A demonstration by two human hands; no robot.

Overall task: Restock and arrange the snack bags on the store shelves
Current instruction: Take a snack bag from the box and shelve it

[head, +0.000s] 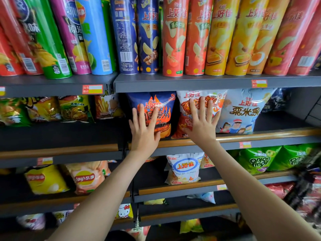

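Observation:
On the second shelf (260, 134) stand three snack bags side by side. My left hand (144, 129) lies flat with straight, spread fingers against the dark blue bag with orange flames (163, 105). My right hand (201, 122) presses flat on the white and red bag (213, 100) beside it. To their right stands a pale blue bag with cartoon figures (243, 112), which neither hand touches. Both bags are upright, facing forward.
Tall crisp tubes (173, 37) line the top shelf. Yellow and green bags (43, 108) sit at left on the second shelf. Below are a white shrimp-flakes bag (184, 167), green onion-ring bags (260, 160) and Lay's bags (85, 178). A dark gap lies right of the pale blue bag.

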